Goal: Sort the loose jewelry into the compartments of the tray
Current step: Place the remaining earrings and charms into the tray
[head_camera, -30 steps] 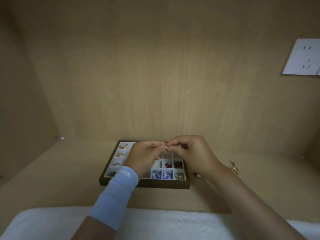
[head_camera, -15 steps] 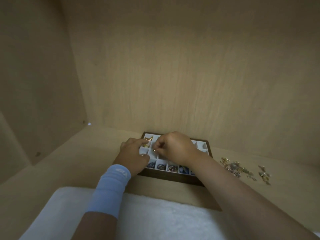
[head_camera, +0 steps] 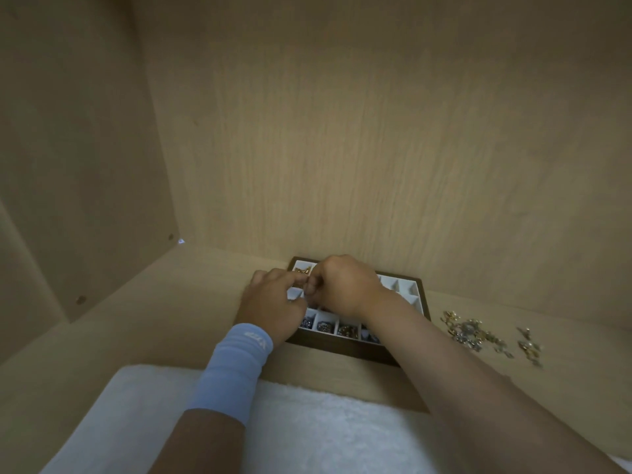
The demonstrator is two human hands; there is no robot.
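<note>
Dim, warm, even light fills the wooden cabinet [head_camera: 342,131], with no glare. A soft shadow lies on the shelf [head_camera: 154,319] beneath the right forearm [head_camera: 461,371]. Wide-angle distortion bows the panel edges. The loose jewelry [head_camera: 478,333] looks soft, its fine detail lost.

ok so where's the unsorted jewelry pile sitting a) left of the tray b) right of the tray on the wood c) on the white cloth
b: the loose jewelry lies scattered on the wood shelf to the right of the tray, clear of the white cloth.
</note>
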